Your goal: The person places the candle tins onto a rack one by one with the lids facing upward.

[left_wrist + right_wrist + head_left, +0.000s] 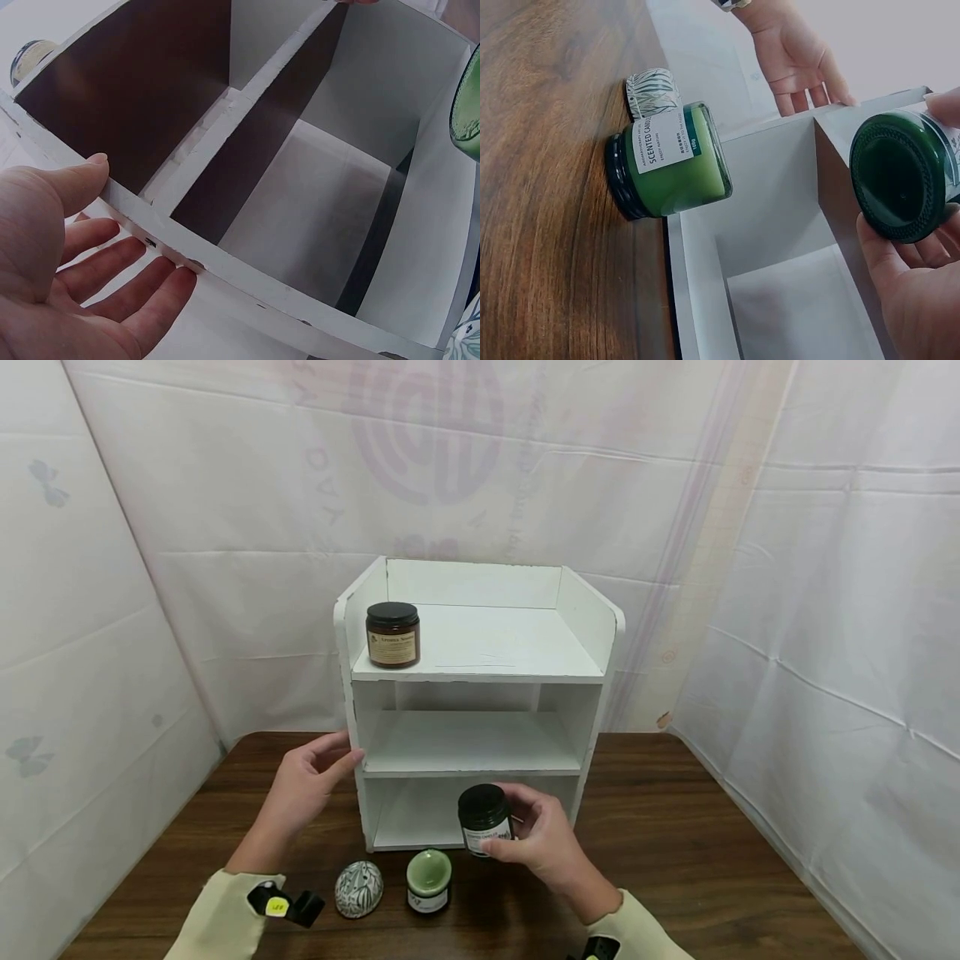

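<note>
My right hand grips a dark green glass candle jar with a black lid and white label, fingers and thumb around its side. In the head view it is in front of the lowest tier of the white shelf unit. My left hand is at the unit's left side panel, thumb near the front edge, the other fingers loosely extended along the outer face. On the table, a green scented candle jar stands upside down on its black lid. Beside it sits a small round leaf-patterned tin.
An amber jar with a black lid and cream label stands at the left of the unit's top tier. The unit stands on a dark wooden table. White sheeting hangs behind and at both sides.
</note>
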